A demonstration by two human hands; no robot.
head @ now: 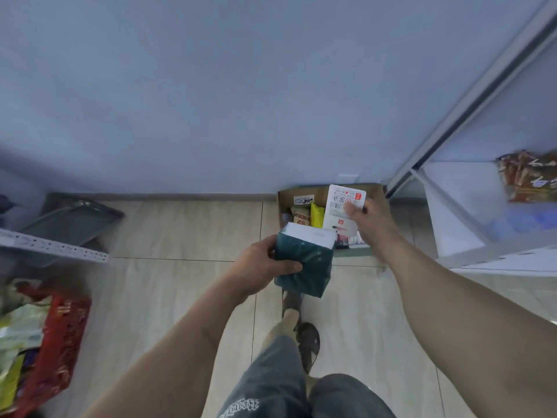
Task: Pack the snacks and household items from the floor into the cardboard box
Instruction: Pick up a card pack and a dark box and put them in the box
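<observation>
Hands [262, 267] holding packs [304, 260], above box [376, 194]

- The cardboard box [376, 194], upper right of centre, looked matt brown.
- The dark green pack [304, 263] at centre had a glossy plastic wrap.
- The white packet [340, 206] above it looked smooth and printed.
- The floor [168, 233] showed pale, wood-look tiles.
- The tray [72, 221] at left looked grey, smooth.

Counted: one open brown cardboard box [376, 194], one dark green tissue pack [304, 263], one white flat printed packet [342, 206], one grey metal tray [72, 221], one red plastic basket [63, 333], two bare hands.
</observation>
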